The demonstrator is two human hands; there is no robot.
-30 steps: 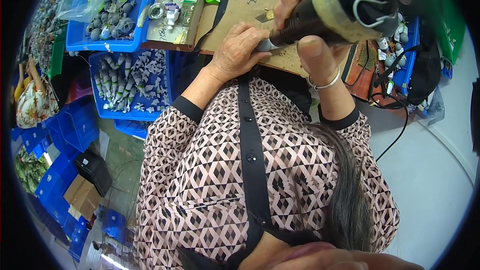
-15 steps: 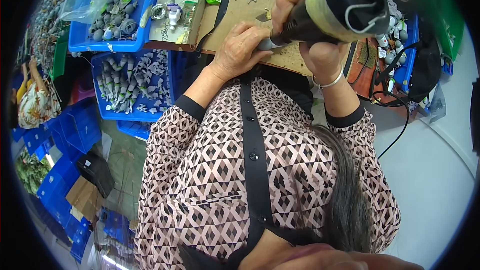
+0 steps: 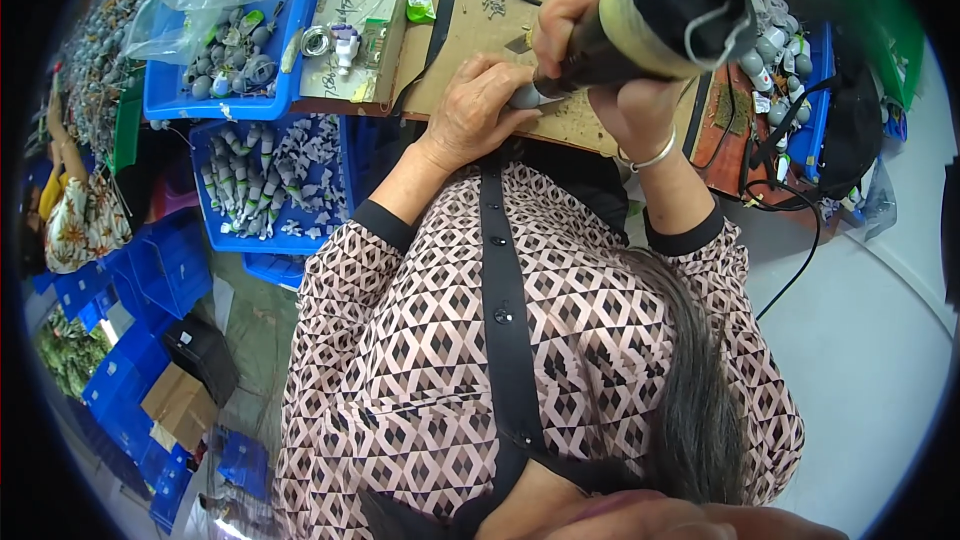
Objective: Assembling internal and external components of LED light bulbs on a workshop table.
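My right hand (image 3: 645, 112) is wrapped round a thick black electric screwdriver (image 3: 600, 45), with its fingers on the far side and the palm nearer me. A pale tape band and a bent wire loop show at the tool's upper end. My left hand (image 3: 472, 108) grips a small plastic piece (image 3: 527, 96), grey and rounded, between thumb and fingers at the table's near edge. The tool's narrow end meets this piece; the contact point is partly hidden by my hands. Beyond them, a heap of small screws (image 3: 494, 6) lies on the brown work board (image 3: 470, 35).
At left, a blue bin (image 3: 215, 112) holds grey round parts; a lower blue bin (image 3: 215, 238) has grey-white pieces with green bands. A box with a circuit board (image 3: 355, 65) stands beside my left hand. Right: another blue bin (image 3: 822, 140) and black cable (image 3: 812, 250).
The view has shifted a little, and the screwdriver with my right hand appears slightly further left. Both hands keep their holds.
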